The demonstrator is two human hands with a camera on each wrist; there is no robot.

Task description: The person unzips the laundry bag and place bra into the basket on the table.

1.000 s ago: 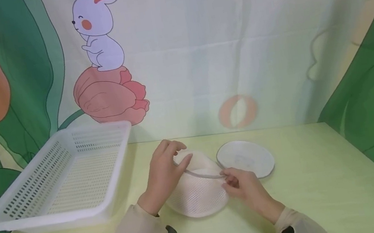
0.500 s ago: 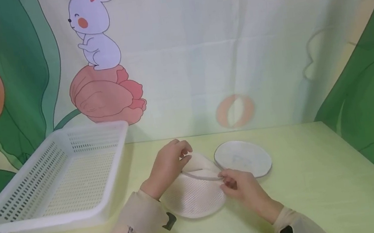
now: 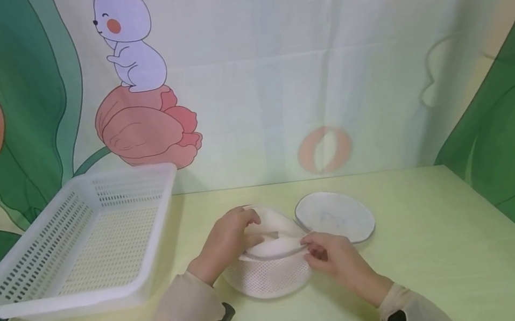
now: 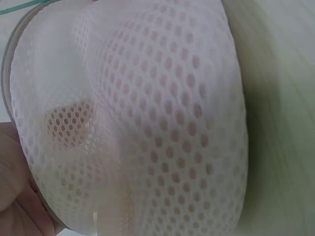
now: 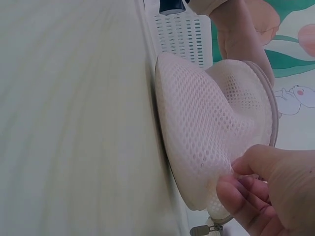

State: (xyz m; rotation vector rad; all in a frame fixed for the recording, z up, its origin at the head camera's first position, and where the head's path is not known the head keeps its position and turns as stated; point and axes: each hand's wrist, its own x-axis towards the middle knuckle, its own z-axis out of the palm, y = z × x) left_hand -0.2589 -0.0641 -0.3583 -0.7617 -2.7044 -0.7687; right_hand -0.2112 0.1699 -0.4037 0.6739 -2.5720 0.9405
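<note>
A white mesh laundry bag (image 3: 268,278) stands on the table, its top open, with a grey zip edge around the mouth. My left hand (image 3: 228,237) curls over the left side of the mouth. In the left wrist view, part of that hand (image 4: 19,196) lies against the rim, and a finger shows through the mesh. My right hand (image 3: 335,253) pinches the right side of the rim between thumb and fingers. A zip pull (image 5: 199,230) hangs near those fingers in the right wrist view. A round white flap (image 3: 335,217) with a dark edge lies right behind the bag, meeting its rim.
On the left stands a large white slotted plastic basket (image 3: 113,255). The pale yellow-green table (image 3: 446,255) extends to the right. Behind it hangs a printed cloth backdrop (image 3: 246,75) with a rabbit and tulips.
My left hand has moved down at the bag's mouth. The near rim has dropped toward me and the mouth stands wider. My right hand has kept its pinch in about the same place.
</note>
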